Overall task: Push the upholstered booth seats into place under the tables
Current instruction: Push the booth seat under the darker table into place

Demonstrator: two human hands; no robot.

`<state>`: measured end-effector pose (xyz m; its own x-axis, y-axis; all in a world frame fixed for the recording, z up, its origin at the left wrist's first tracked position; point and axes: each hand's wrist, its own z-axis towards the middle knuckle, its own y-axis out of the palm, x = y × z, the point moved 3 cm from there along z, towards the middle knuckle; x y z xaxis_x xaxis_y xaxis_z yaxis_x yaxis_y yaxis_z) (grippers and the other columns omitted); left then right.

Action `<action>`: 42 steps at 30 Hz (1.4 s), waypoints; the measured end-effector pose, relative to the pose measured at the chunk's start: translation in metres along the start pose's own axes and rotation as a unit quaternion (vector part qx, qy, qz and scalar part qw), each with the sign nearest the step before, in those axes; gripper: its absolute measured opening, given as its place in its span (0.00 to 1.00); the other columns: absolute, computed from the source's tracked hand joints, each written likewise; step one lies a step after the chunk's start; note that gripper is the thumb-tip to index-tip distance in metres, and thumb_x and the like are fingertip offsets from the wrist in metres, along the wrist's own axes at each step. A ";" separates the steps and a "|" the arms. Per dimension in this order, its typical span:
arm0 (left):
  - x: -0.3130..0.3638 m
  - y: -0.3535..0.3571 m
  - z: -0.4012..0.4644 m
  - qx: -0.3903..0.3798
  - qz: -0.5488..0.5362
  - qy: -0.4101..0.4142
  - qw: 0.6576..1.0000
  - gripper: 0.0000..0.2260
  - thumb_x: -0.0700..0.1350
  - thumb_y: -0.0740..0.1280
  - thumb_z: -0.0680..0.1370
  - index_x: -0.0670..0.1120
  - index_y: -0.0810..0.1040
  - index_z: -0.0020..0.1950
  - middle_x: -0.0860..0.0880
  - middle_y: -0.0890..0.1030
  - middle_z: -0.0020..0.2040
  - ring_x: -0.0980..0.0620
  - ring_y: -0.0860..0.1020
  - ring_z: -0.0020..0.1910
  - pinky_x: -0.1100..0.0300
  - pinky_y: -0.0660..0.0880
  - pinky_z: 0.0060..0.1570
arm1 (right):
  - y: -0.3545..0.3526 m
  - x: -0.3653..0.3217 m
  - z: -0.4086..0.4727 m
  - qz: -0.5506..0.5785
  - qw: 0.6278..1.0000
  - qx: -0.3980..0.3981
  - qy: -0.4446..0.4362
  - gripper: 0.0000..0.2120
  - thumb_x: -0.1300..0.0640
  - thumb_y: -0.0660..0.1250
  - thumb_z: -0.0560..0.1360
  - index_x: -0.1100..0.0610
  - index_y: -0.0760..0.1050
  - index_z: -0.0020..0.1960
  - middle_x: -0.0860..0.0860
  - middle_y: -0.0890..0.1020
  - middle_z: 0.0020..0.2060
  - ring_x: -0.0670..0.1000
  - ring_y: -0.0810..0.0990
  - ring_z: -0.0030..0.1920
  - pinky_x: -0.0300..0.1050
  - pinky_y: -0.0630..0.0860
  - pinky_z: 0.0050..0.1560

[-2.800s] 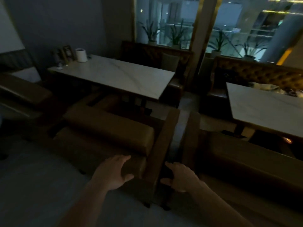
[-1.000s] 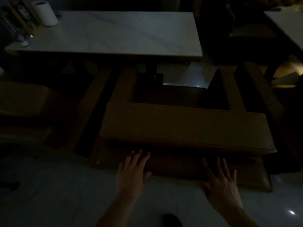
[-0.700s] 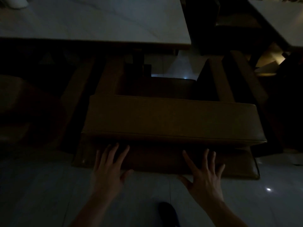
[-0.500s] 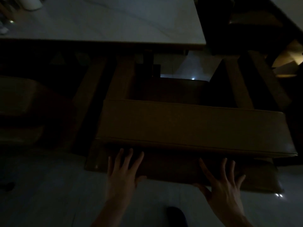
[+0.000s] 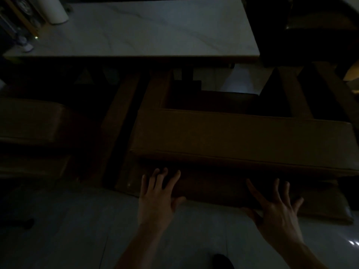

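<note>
A brown upholstered booth seat [image 5: 239, 136] stands in front of me, seen from behind, its padded backrest top running across the middle of the view. Its armrests reach toward the white marble table [image 5: 147, 30] beyond it. My left hand [image 5: 158, 197] lies flat with fingers spread against the lower back panel of the seat, left of centre. My right hand [image 5: 275, 208] presses flat on the same panel further right. Neither hand grips anything. The scene is very dim.
A second brown booth seat [image 5: 33, 123] stands at the left, with a dark gap between the two. A white roll [image 5: 53, 10] and small items sit on the table's far left corner. Pale tiled floor [image 5: 68, 230] lies under my arms. Another seat's edge shows at the right.
I turned from the gap between two seats to face the back of one seat, and both hands now lie flat on its back panel. The seat sits slightly closer to the table.
</note>
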<state>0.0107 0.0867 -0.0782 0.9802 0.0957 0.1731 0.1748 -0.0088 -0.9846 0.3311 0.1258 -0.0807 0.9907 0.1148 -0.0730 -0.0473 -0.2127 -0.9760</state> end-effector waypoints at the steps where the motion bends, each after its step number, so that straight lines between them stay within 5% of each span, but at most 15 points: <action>1: 0.000 0.000 -0.002 0.002 0.000 -0.002 1.000 0.33 0.67 0.62 0.74 0.62 0.58 0.77 0.50 0.66 0.74 0.45 0.59 0.76 0.39 0.56 0.74 | 0.000 -0.001 -0.003 0.007 1.000 0.005 -0.008 0.36 0.30 0.54 0.72 0.32 0.46 0.77 0.67 0.59 0.76 0.72 0.51 0.76 0.82 0.56 0.65; 13: -0.006 0.005 -0.023 -0.013 -0.028 -0.008 0.999 0.32 0.67 0.59 0.75 0.63 0.53 0.78 0.51 0.62 0.77 0.45 0.53 0.78 0.38 0.52 0.75 | 0.006 -0.001 -0.019 0.008 1.000 0.009 -0.011 0.35 0.29 0.50 0.72 0.28 0.38 0.74 0.65 0.56 0.78 0.70 0.46 0.77 0.82 0.53 0.67; 20: -0.009 0.003 -0.004 -0.004 -0.018 -0.009 1.000 0.33 0.67 0.59 0.76 0.63 0.52 0.78 0.52 0.59 0.78 0.45 0.51 0.78 0.40 0.49 0.75 | 0.005 -0.005 -0.004 0.005 1.000 0.007 -0.014 0.33 0.27 0.45 0.73 0.31 0.45 0.77 0.66 0.57 0.77 0.71 0.48 0.77 0.82 0.53 0.65; 30: -0.002 0.002 0.008 0.012 -0.027 -0.018 0.999 0.32 0.67 0.61 0.76 0.63 0.55 0.77 0.51 0.61 0.77 0.45 0.51 0.78 0.40 0.48 0.76 | -0.003 -0.003 0.008 0.018 0.999 0.021 -0.018 0.35 0.32 0.57 0.73 0.34 0.50 0.77 0.67 0.57 0.76 0.71 0.49 0.77 0.83 0.53 0.66; 42: 0.003 -0.003 0.005 0.008 -0.024 -0.029 0.999 0.32 0.66 0.61 0.77 0.63 0.53 0.78 0.50 0.59 0.77 0.46 0.49 0.78 0.40 0.46 0.75 | -0.013 -0.005 0.000 -0.020 1.000 0.008 -0.011 0.33 0.29 0.46 0.75 0.35 0.49 0.78 0.68 0.60 0.75 0.71 0.54 0.76 0.81 0.59 0.65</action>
<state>0.0127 0.0916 -0.0746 0.9638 0.1529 0.2183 0.2190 0.0124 -0.9756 0.3264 0.1283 -0.0679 0.9889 0.1436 -0.0390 -0.0109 -0.1916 -0.9814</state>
